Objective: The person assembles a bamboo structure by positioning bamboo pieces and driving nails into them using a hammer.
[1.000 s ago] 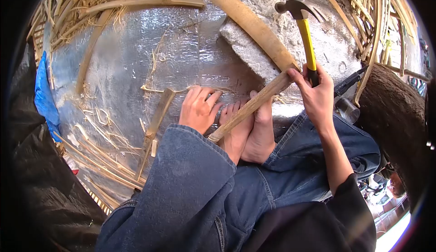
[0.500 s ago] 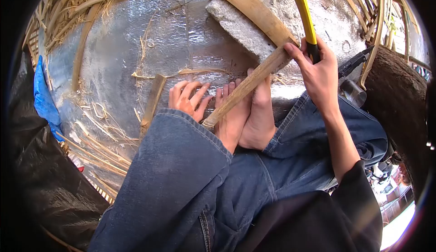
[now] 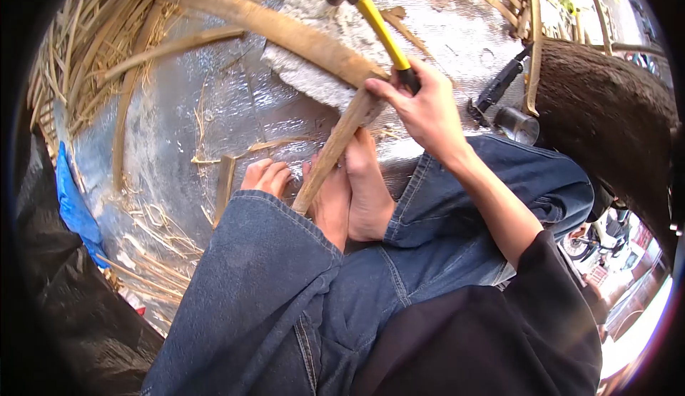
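My right hand [image 3: 432,114] is closed around the black grip of a claw hammer [image 3: 384,31] with a yellow shaft, its head pointing up and away. The thumb of that hand presses where a wooden stick [image 3: 332,150] meets the end of a long curved bamboo piece [image 3: 275,28]. That bamboo lies across a rough grey stone block [image 3: 303,75]. The stick slants down over my bare feet [image 3: 367,207] towards the raised knee. My left hand [image 3: 265,176] shows only its fingers beyond the trouser leg, slightly apart and holding nothing visible.
Bamboo strips [image 3: 85,61] are piled at the upper left, with more at the upper right. A short wood piece [image 3: 224,182] lies by the left hand. At the right are a black tool [image 3: 503,82], a metal cup [image 3: 517,126] and a thick log [image 3: 606,103]. Blue plastic [image 3: 77,207] lies left.
The view has shifted, so most things appear farther left. The hammer tilts more to the left. The left hand's fingers are closer together and partly hidden behind the knee.
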`<state>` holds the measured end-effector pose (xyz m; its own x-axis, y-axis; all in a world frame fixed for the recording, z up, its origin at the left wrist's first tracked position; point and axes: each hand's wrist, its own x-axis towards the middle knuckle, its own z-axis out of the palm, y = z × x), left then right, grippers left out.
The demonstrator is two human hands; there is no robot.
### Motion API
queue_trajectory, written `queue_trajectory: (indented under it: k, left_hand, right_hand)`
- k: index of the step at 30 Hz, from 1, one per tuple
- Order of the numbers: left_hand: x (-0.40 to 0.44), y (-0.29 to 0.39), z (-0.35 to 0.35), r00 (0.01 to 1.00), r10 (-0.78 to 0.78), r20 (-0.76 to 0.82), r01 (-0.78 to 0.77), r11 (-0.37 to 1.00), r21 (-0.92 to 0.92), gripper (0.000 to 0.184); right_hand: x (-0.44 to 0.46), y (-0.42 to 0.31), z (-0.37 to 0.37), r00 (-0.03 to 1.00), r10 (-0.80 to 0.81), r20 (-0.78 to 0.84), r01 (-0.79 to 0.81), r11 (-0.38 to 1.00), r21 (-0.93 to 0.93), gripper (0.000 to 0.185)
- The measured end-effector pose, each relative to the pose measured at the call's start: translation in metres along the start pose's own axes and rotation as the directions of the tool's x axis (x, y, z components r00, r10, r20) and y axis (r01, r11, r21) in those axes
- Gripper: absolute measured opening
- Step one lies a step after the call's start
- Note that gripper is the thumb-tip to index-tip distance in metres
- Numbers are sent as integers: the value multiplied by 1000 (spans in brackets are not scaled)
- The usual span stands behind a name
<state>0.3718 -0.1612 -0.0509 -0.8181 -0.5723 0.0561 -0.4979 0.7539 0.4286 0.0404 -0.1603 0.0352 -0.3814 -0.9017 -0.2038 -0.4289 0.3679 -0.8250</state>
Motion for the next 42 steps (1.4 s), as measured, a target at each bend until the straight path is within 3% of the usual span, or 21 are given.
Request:
queue_trajectory:
  k: [2, 3, 4, 6, 8, 10, 13, 14, 16, 21, 24, 25, 27, 28, 31, 32, 34, 36, 38, 40, 42]
  left_hand:
    - [14, 5, -12, 930, -331, -159, 281, 921, -269, 20]
    - [29, 15, -33, 843, -517, -149, 445, 826, -347, 15]
    - [41, 20, -43, 855, -497, -151, 428, 839, -336, 15]
    - [64, 29, -59, 685, -728, 42, 418, 345, -840, 20]
    - [90, 51, -75, 729, -682, 47, 379, 347, -858, 21]
    - [109, 59, -78, 861, -502, 80, 276, 330, -903, 22]
    - [135, 69, -59, 792, -537, 290, 246, -154, -957, 23]
    - [136, 65, -56, 794, -535, 289, 249, -148, -957, 23]
    - [138, 60, -51, 844, -390, 369, 229, -360, -904, 23]
    - [133, 63, -44, 799, -469, 375, 200, -381, -903, 24]
    - [135, 68, -49, 813, -503, 292, 236, -174, -956, 20]
    - [138, 73, -51, 814, -502, 291, 231, -179, -956, 20]
    - [148, 84, -54, 826, -531, 190, 276, 87, -957, 19]
    - [151, 85, -51, 828, -531, 182, 262, 80, -962, 19]
    - [158, 76, -36, 862, -506, 40, 222, 306, -926, 18]
    - [159, 73, -32, 861, -508, 30, 209, 301, -930, 18]
    - [161, 70, -27, 869, -469, -157, 144, 544, -827, 18]
    - [163, 69, -26, 856, -465, -225, 65, 529, -846, 18]
    - [161, 73, -42, 801, -598, -1, 253, 340, -906, 17]
    - [147, 70, -60, 779, -626, -48, 231, 358, -905, 18]
    - [120, 63, -84, 726, -682, -93, 232, 369, -900, 24]
  right_hand:
    - [1, -4, -4, 999, 37, 6, -37, 999, 34, 35]
    - [1, -3, -5, 998, 58, 26, -59, 997, 45, 36]
    - [2, -1, -6, 996, 79, 46, -82, 995, 54, 36]
    - [3, 5, -5, 995, 90, 37, -93, 991, 98, 39]
    - [4, 9, -4, 999, 38, 26, -41, 988, 150, 41]
    - [5, 11, -3, 1000, 27, 14, -29, 986, 163, 41]
    - [4, 8, -6, 994, 83, 69, -93, 984, 154, 42]
    - [4, 9, -5, 995, 83, 64, -92, 983, 161, 42]
    - [5, 10, -6, 997, 56, 49, -62, 988, 142, 42]
    - [4, 11, -5, 997, 70, 42, -76, 985, 153, 42]
    - [4, 12, -4, 997, 67, 46, -73, 986, 151, 42]
    - [4, 11, -5, 997, 65, 49, -71, 986, 149, 43]
    - [5, 10, -7, 996, 69, 60, -77, 986, 145, 43]
    - [5, 10, -8, 994, 77, 77, -88, 985, 149, 43]
    - [7, 16, -7, 995, 52, 90, -66, 984, 163, 41]
    - [8, 18, -7, 995, 40, 91, -56, 982, 182, 40]
    - [9, 21, -7, 993, 48, 112, -69, 979, 194, 39]
    - [9, 20, -8, 989, 76, 128, -102, 972, 209, 37]
    - [7, 16, -9, 994, 54, 92, -69, 983, 169, 37]
    - [4, 9, -9, 997, 17, 69, -27, 988, 152, 37]
    - [3, 1, -13, 999, -48, -1, 48, 999, 1, 40]
